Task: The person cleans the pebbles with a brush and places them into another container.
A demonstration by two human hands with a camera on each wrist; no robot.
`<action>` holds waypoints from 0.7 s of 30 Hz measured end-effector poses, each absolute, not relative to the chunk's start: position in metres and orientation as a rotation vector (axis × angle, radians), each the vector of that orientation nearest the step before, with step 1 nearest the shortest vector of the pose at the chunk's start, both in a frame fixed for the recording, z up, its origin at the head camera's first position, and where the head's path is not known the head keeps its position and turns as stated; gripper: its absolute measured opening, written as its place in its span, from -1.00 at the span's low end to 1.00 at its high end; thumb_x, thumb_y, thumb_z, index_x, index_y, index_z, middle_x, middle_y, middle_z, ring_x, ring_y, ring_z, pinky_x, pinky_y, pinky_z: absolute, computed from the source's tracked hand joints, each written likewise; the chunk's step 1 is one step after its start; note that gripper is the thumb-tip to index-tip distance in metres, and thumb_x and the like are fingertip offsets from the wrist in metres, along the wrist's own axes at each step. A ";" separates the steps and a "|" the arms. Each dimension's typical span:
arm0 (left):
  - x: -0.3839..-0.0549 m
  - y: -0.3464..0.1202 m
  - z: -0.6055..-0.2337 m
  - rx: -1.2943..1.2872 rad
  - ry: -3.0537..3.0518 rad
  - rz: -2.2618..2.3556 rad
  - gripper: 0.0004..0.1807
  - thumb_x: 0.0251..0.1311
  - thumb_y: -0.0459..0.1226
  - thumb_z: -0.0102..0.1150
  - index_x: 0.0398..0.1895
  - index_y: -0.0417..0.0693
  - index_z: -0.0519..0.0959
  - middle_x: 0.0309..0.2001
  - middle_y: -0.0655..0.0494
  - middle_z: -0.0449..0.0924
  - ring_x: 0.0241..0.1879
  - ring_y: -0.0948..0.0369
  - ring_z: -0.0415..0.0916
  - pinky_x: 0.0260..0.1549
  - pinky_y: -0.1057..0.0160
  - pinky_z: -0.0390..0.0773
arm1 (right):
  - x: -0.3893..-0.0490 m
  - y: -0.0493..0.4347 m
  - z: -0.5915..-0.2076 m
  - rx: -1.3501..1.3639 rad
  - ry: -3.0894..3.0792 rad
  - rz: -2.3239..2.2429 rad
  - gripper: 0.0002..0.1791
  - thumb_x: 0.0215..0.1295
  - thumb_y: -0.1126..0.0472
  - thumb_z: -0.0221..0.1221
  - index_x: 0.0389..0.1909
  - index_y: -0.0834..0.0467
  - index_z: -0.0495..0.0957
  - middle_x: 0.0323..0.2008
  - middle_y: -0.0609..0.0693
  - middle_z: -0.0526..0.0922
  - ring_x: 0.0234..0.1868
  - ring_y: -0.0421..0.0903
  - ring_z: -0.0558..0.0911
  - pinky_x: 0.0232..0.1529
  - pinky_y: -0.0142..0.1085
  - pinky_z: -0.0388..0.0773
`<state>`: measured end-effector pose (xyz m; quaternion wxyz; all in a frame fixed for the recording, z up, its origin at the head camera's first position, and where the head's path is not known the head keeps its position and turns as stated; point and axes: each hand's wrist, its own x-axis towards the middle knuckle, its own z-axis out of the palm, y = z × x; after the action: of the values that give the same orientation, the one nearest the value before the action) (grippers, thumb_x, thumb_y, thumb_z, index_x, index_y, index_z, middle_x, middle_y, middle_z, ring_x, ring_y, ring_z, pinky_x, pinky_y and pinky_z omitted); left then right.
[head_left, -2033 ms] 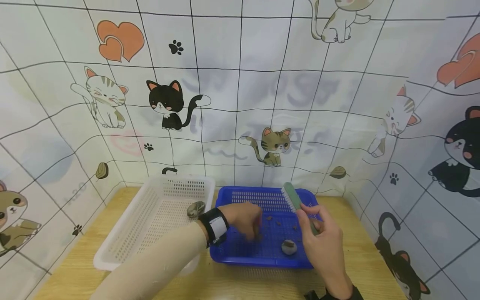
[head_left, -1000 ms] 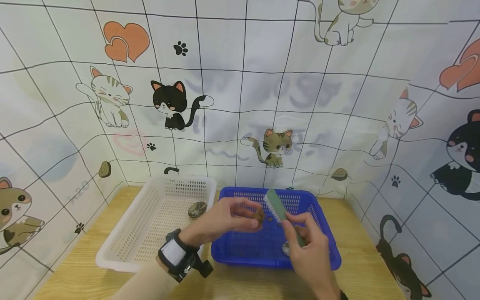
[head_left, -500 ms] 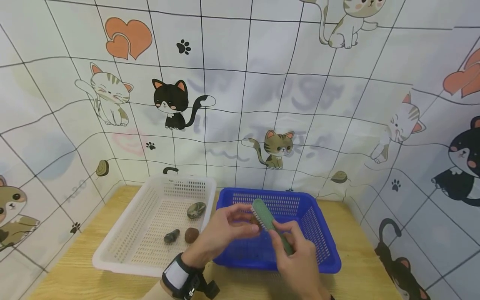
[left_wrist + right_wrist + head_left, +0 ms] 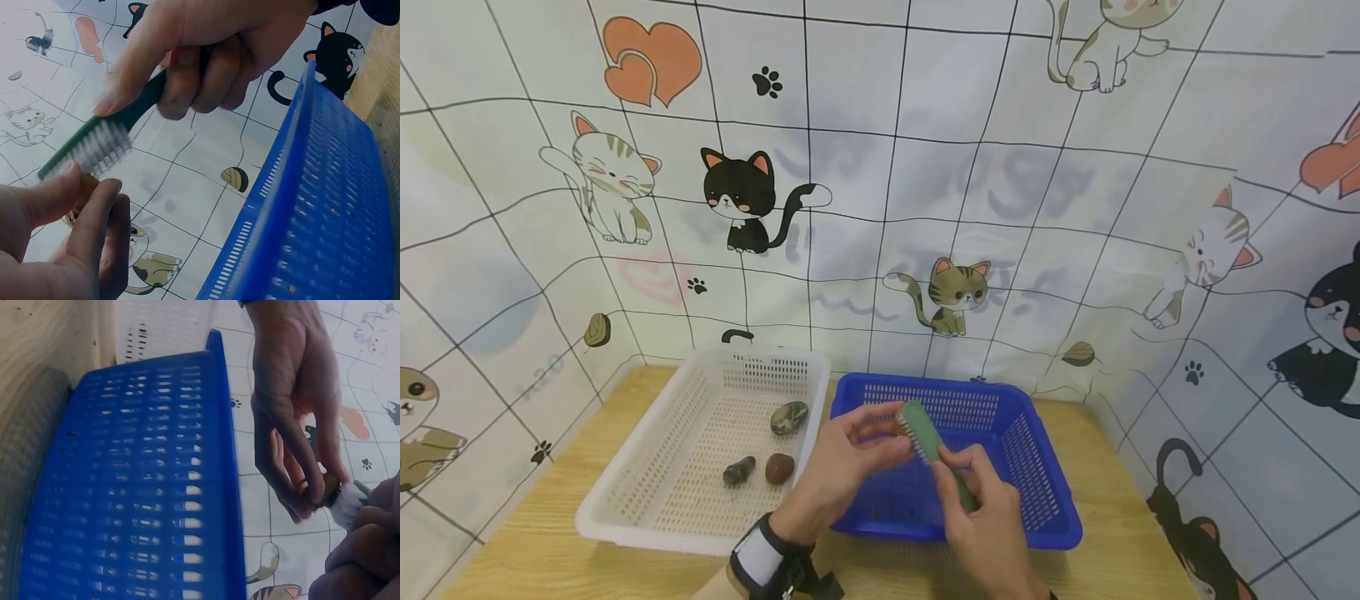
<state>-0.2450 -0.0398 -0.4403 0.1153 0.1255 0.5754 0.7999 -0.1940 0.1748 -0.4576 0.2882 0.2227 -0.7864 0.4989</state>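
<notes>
Over the blue basket (image 4: 932,390), my left hand (image 4: 837,462) pinches a small brown stone (image 4: 87,187) between thumb and fingertips. My right hand (image 4: 988,517) grips the handle of a green brush (image 4: 922,428), the thumb along its back. In both wrist views the white bristles (image 4: 103,150) meet the stone, which the brush head and fingers partly cover. To the left, the white basket (image 4: 625,540) holds a mottled grey-green stone (image 4: 788,417), a reddish-brown stone (image 4: 779,468) and a dark stone (image 4: 739,472).
The two baskets stand side by side on a wooden table (image 4: 1108,483). Brown crumbs (image 4: 292,289) lie in the blue basket. Behind rises a wall covering (image 4: 850,183) with a cat print. My hands and forearms hide the blue basket's near side.
My left hand has lifted the brown stone up out of the blue basket. The brush has come left and down onto it. My left forearm has drawn back, uncovering two stones in the white basket.
</notes>
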 end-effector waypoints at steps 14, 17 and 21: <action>-0.245 -0.032 -0.440 0.341 1.538 2.465 -0.31 0.53 -0.52 0.44 0.66 -0.38 0.48 0.26 -0.13 0.85 0.16 0.13 0.91 0.32 0.09 0.87 | -0.196 0.173 -0.455 0.445 -2.110 1.377 -0.84 0.65 0.43 0.35 -0.10 0.10 0.65 -0.42 0.00 0.92 -0.71 -0.63 0.14 -0.81 -0.64 0.13; -0.245 -0.030 -0.441 0.308 1.553 2.477 -0.31 0.51 -0.53 0.44 0.65 -0.37 0.49 0.24 -0.08 0.86 0.15 0.15 0.91 0.30 0.10 0.89 | -0.194 0.172 -0.456 0.491 -2.091 1.374 -0.82 0.63 0.48 0.34 -0.10 0.13 0.64 -0.23 0.18 0.97 -0.70 -0.64 0.14 -0.81 -0.65 0.14; -0.243 -0.027 -0.443 0.292 1.573 2.425 -0.33 0.48 -0.52 0.48 0.62 -0.37 0.53 0.19 -0.05 0.88 0.09 0.18 0.92 0.25 0.13 0.91 | -0.192 0.172 -0.456 0.505 -2.078 1.360 -0.82 0.62 0.51 0.33 -0.12 0.17 0.61 -0.03 0.35 0.93 -0.69 -0.64 0.14 -0.81 -0.64 0.16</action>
<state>-0.2434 -0.0271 -0.4431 0.1180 0.0997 0.5377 0.8289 -0.1924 0.1724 -0.4561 0.2993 0.1901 -0.7824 0.5120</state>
